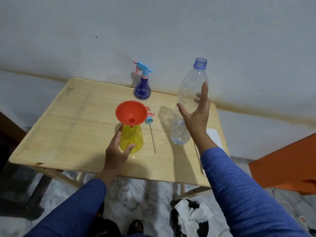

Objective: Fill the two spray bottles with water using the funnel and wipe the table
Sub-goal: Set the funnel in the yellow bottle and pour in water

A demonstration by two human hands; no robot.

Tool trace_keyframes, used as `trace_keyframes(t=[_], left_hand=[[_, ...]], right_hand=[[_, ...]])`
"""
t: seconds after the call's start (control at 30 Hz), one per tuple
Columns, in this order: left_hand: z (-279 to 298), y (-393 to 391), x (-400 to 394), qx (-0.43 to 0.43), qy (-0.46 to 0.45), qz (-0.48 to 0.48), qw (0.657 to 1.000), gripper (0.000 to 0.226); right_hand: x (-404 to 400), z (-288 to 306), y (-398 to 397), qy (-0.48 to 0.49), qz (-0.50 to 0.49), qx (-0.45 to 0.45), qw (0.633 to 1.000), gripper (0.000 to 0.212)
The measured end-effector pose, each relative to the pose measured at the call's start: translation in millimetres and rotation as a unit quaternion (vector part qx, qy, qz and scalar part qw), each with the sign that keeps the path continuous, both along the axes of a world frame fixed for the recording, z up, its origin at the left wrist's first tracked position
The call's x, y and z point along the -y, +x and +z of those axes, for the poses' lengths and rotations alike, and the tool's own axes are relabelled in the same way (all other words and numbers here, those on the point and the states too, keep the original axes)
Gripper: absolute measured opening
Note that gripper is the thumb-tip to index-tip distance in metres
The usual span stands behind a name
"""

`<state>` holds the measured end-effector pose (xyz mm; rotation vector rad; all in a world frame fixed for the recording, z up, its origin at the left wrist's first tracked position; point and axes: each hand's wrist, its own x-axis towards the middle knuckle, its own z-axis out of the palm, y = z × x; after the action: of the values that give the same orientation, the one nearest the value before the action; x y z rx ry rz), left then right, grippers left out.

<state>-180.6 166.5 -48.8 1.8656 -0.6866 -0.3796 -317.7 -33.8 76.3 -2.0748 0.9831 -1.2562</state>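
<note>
A yellow spray bottle (131, 139) stands uncapped on the wooden table (68, 134), with an orange funnel (131, 113) seated in its neck. My left hand (118, 149) is wrapped around the yellow bottle's lower side. Its blue-and-pink spray head (150, 119) lies beside it, tube pointing toward me. A purple spray bottle (142, 90) with its head on stands at the back edge. A tall clear plastic bottle (188, 93), uncapped and almost empty, stands upright at the right. My right hand (196, 113) hovers at it, fingers spread and not closed on it.
A white folded cloth or paper (214, 135) lies at the table's right edge, partly behind my right arm. An orange piece of furniture (282, 165) stands to the right. A black-and-white cloth (189, 218) lies on the floor, near my feet. The wall runs just behind the table.
</note>
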Motion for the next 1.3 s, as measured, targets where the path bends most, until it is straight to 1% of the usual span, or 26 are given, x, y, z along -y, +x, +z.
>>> trace_keyframes(t=[0.17,0.27,0.33,0.4,0.53,0.7,0.87,1.1,1.3], left_hand=[[-3,1,0,0.009,0.002,0.0,1.0,0.076],[-2,1,-2,0.008,-0.009,-0.007,1.0,0.076],[-1,1,-2,0.013,-0.012,-0.011,1.0,0.076],[0,1,-2,0.011,-0.014,-0.013,1.0,0.076],[8,-2,-3,0.0,-0.022,-0.013,1.0,0.076],[8,0,-5,-0.008,-0.039,-0.027,0.999,0.077],[4,3,-5,0.007,-0.042,-0.037,0.998,0.076],[2,3,-4,0.012,-0.039,-0.037,0.998,0.077],[2,5,-4,0.011,-0.038,-0.044,0.998,0.077]], right_hand=[[4,15,1,-0.017,0.087,-0.056,0.994,0.101],[-1,33,-3,-0.013,0.152,-0.098,0.984,0.102],[-6,47,-7,0.01,0.209,-0.138,0.968,0.104],[-13,60,-11,0.021,0.259,-0.198,0.945,0.106],[-24,83,-18,0.033,0.321,-0.297,0.899,0.107],[-27,96,-25,0.037,0.355,-0.383,0.852,0.107],[-28,106,-28,0.041,0.359,-0.456,0.813,0.107],[-34,119,-20,0.039,0.364,-0.508,0.78,0.108],[-31,122,-16,0.037,0.363,-0.53,0.765,0.109]])
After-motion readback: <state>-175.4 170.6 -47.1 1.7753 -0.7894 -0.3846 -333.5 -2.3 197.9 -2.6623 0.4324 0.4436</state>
